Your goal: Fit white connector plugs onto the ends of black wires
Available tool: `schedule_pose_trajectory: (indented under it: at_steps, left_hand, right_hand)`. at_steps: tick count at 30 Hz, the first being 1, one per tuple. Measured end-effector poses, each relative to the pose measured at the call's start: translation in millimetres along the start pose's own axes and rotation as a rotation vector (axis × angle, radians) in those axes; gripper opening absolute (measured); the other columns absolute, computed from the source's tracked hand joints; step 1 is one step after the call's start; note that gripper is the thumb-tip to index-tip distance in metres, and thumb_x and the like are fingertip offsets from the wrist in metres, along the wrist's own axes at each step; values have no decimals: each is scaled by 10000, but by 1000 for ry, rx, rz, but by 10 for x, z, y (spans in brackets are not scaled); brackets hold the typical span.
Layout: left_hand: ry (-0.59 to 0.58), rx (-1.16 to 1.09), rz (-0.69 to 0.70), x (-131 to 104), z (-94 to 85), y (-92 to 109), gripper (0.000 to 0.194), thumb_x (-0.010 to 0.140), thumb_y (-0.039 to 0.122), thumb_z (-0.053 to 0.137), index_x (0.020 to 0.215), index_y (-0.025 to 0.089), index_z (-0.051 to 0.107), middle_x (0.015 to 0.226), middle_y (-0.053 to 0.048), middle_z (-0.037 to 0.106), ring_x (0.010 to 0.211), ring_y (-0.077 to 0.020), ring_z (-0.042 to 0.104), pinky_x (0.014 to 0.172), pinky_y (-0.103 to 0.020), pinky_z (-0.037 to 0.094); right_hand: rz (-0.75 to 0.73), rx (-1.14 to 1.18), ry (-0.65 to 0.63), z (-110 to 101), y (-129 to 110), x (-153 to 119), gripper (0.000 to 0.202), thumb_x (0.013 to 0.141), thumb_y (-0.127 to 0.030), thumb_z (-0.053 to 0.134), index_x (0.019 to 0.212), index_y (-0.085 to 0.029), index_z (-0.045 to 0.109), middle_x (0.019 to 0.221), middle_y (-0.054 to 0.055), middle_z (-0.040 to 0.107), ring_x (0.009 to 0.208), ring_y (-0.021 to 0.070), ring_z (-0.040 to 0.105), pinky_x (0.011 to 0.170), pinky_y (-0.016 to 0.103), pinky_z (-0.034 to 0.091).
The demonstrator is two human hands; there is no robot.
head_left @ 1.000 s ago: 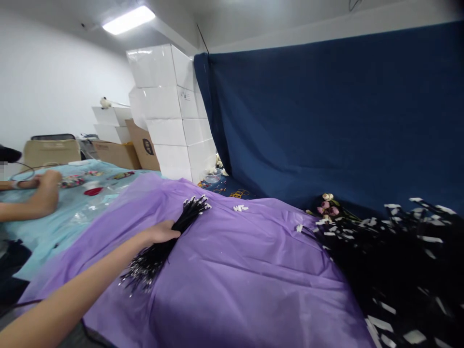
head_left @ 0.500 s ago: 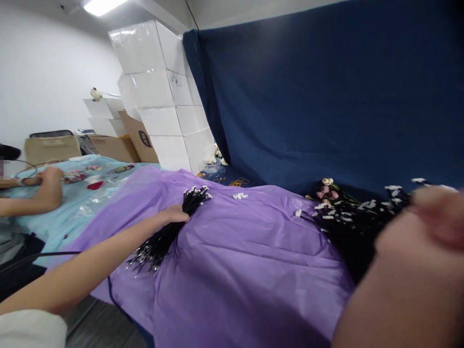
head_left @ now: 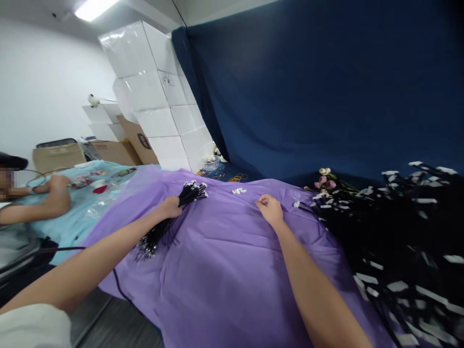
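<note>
gripping a black cord bundle (head_left: pixel 189 194), middle section obscured

the left hand (head_left: pixel 171 207) has its fingers clamped around the bundle, over the purple sheet (head_left: pixel 232 261), and covers its middle. white tips show at the far end; loose near ends fan out, too fine to count. the right hand (head_left: pixel 271 210) is just beside small white pieces (head_left: pixel 239 191), fingers bent; whether the fingertips meet or pinch anything cannot be told. at right, a heap of black cords (head_left: pixel 391 222) is cut off by the frame, its strands merging into darkness.
</note>
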State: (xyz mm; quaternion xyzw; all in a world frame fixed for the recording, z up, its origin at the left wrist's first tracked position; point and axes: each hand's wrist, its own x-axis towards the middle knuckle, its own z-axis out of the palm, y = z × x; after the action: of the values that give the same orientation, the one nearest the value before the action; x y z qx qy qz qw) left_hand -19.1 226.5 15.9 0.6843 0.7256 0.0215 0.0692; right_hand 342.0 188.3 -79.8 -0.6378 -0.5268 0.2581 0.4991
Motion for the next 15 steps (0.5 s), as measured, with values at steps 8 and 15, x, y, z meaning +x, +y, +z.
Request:
schedule_pose_trajectory:
  at_steps: [8,15]
  left_hand:
    - [155,208,-129,36,-262,-278,363,927,355,484,1168,90,542,1204,-119,568,1149,-277,540,981,-459,419]
    - [-66,203,-59,243,-109,-489,320,880,322,598,1128,120,586,1092,-94,618,989,-197,600,889,-416,494]
  right_hand:
    - [17,-271,-131,-13,1,39,251,921,-377,570,939,-133,625,911,41,639,846,146,609,814,351,507]
    - [25,-383,-189,4,-35,26,246,918,-379,575,956,-142,633,939,47,643,873,152,612,823,355,508]
